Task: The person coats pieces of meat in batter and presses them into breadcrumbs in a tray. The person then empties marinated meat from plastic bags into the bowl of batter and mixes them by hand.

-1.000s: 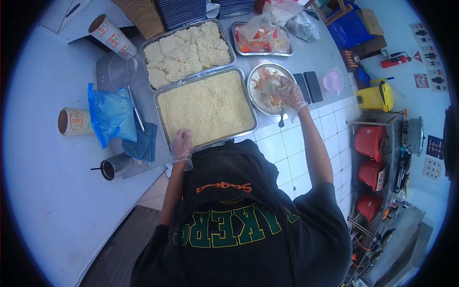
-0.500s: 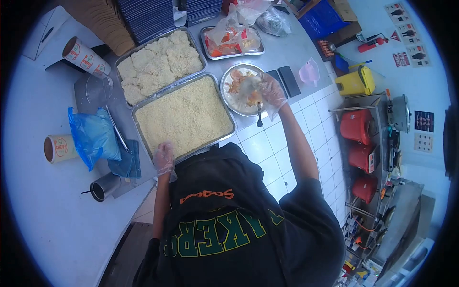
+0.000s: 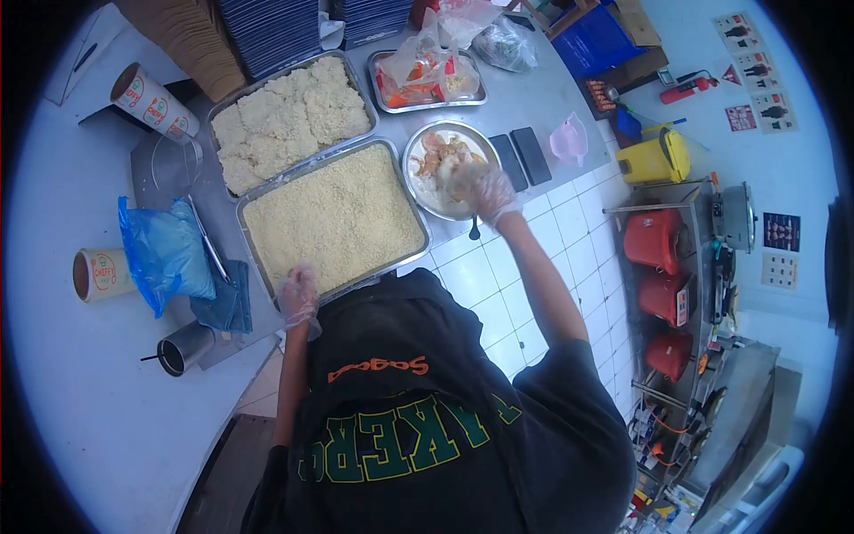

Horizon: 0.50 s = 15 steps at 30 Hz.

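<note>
My left hand, in a clear plastic glove, rests at the near left corner of a metal tray full of pale crumbs. Its fingers are loosely bent over the rim and touch the crumbs, holding nothing I can see. To the right, my gloved right hand reaches into a round metal bowl of raw meat pieces in whitish liquid. Its fingers, slightly blurred, close around a pale, wet piece of meat. A dark handle sticks out over the bowl's near edge.
Behind the crumb tray stands another tray of crumb-coated pieces. A smaller tray holds plastic bags. Two dark flat objects and a pink container lie right of the bowl. Left are a blue bag, tongs and a metal cup.
My right hand has moved down and toward the near right side of the bowl, its fingers lower among the meat. My left hand stays at the tray corner. The whole view has shifted slightly.
</note>
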Each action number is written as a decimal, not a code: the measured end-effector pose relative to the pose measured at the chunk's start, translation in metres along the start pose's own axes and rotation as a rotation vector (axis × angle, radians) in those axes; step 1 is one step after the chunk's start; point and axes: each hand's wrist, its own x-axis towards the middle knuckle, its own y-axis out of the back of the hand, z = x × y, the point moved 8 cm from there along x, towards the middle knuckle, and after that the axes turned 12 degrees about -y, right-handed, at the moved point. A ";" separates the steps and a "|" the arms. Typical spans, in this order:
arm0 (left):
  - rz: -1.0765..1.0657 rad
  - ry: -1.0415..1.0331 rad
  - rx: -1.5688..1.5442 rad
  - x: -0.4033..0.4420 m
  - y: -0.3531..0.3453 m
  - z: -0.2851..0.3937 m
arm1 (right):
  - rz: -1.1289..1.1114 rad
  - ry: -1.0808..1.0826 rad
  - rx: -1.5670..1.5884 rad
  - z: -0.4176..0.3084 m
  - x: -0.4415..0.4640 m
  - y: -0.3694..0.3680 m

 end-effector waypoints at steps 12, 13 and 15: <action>-0.142 0.112 0.049 0.003 0.003 0.034 | -0.049 -0.078 0.001 -0.009 0.034 0.018; -0.150 0.101 0.053 0.005 0.001 0.037 | -0.042 -0.090 0.005 -0.002 0.039 -0.003; -0.143 0.100 -0.023 0.010 -0.001 0.037 | -0.060 0.013 -0.093 -0.001 0.044 -0.050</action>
